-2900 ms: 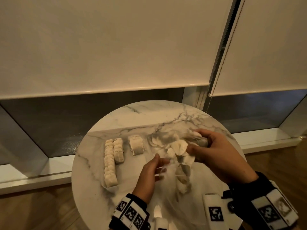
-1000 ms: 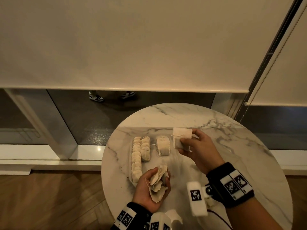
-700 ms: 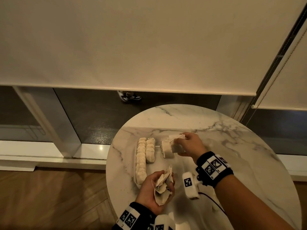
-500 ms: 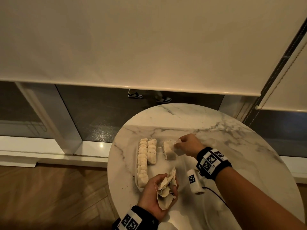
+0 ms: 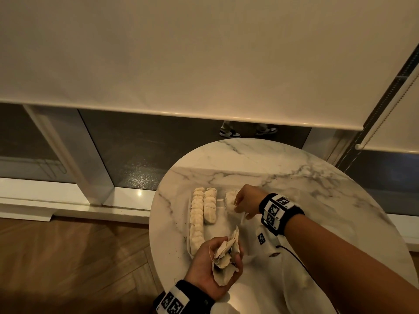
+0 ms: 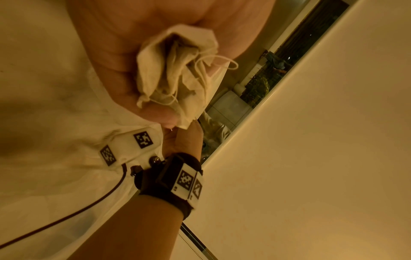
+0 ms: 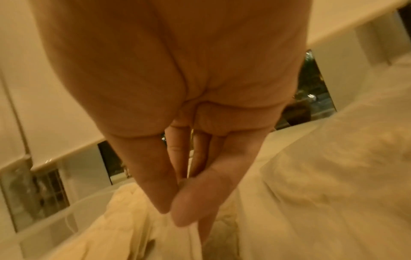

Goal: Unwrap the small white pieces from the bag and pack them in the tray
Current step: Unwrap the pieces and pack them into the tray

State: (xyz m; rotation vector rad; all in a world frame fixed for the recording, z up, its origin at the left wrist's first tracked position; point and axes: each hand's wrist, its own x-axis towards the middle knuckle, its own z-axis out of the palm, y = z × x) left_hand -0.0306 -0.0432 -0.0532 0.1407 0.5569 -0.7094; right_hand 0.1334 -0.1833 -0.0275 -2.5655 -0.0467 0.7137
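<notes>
Gripping a crumpled bunch of small white pieces [image 5: 225, 257], the left hand [image 5: 212, 267] sits at the 6 o'clock edge of the round marble tabletop [image 5: 306, 184], fingers curled round the wad with loose strings trailing from it. In the left wrist view the same bunch [image 6: 177, 73] fills the palm of the left hand [image 6: 138, 52].

The right hand [image 5: 246, 201] reaches to the tabletop's centre, over a clear tray [image 5: 221, 201] whose walls are faint. Its fingertips press down at a short stack of pieces [image 5: 230, 199] in the tray's 3 o'clock column. In the right wrist view the right hand [image 7: 177, 105] shows thumb and fingertips drawn together, pinching a thin white strand or edge; exactly what it is cannot be told from the blur.

Two further rows occupy the tray: a long row [image 5: 196, 219] at 9 o'clock, running the tray's full length, and a shorter row [image 5: 209, 206] touching it on its 3 o'clock side.

A clear plastic bag [image 5: 283, 264] lies flat under the right forearm, toward 5 o'clock. A roller blind [image 5: 204, 53] hangs at 12 o'clock.
</notes>
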